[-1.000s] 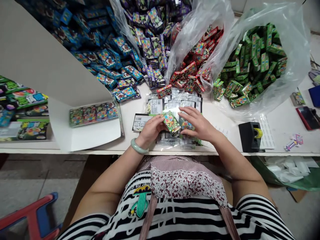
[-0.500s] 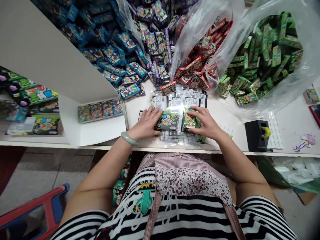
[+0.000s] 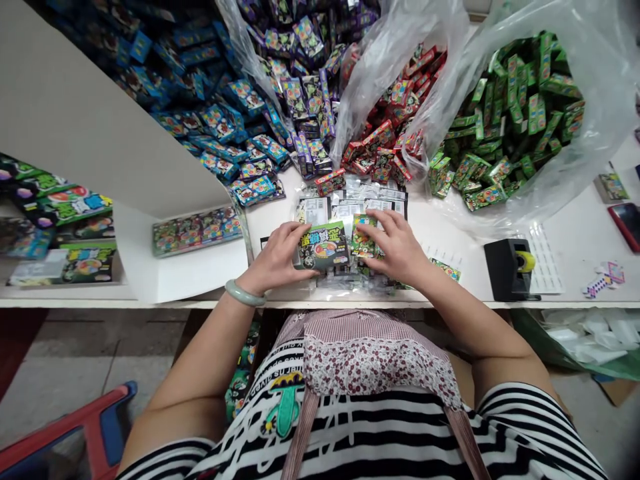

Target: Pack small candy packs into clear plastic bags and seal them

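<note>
My left hand [image 3: 280, 257] grips a flat black-and-green printed box [image 3: 325, 245] by its left end, fingers along the top edge and thumb below. My right hand [image 3: 397, 247] is closed around a small green printed packet [image 3: 364, 235], fingers over its top and thumb at the bottom. The packet is just right of the box, with a narrow gap between them. Beneath both hands lie several flat clear plastic packages with black-and-white labels [image 3: 345, 208]. A loose red small box [image 3: 330, 181] rests at their far edge.
Heaps of small blue boxes [image 3: 219, 123], purple boxes [image 3: 313, 93], red boxes [image 3: 380, 137] and green boxes [image 3: 513, 127] fill the back, partly in clear bags. A white board [image 3: 110, 133] stands at left beside a wrapped row of boxes [image 3: 197, 230]. A tape dispenser [image 3: 503, 270] sits at right.
The black-and-green box now looks tilted, with its green edge showing. My right hand has brought the small green packet slightly left, nearer the box. The whole view has shifted a little.
</note>
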Tool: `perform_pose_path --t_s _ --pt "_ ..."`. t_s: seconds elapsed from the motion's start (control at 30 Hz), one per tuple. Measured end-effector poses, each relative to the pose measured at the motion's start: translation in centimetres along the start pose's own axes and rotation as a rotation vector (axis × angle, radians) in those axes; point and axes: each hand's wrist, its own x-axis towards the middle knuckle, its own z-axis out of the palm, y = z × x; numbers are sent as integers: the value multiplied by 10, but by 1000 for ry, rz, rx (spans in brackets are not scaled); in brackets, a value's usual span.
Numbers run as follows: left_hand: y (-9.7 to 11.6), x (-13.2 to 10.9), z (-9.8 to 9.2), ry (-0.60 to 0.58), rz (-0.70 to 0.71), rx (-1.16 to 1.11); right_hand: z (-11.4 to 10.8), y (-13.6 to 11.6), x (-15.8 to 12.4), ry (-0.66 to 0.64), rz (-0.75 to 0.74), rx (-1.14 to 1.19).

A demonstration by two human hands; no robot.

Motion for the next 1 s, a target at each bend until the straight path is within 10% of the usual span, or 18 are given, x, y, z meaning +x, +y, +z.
perform_pose_path --t_s 0.13,0.47,1.0 --pt "0 0 4 6 33 -19 -5 4 -2 53 43 -39" --pt "0 -9 11 -12 25 -1 -2 6 0 -283 -171 40" --pt "6 -2 17 -12 23 -147 1 18 9 -264 -142 250"
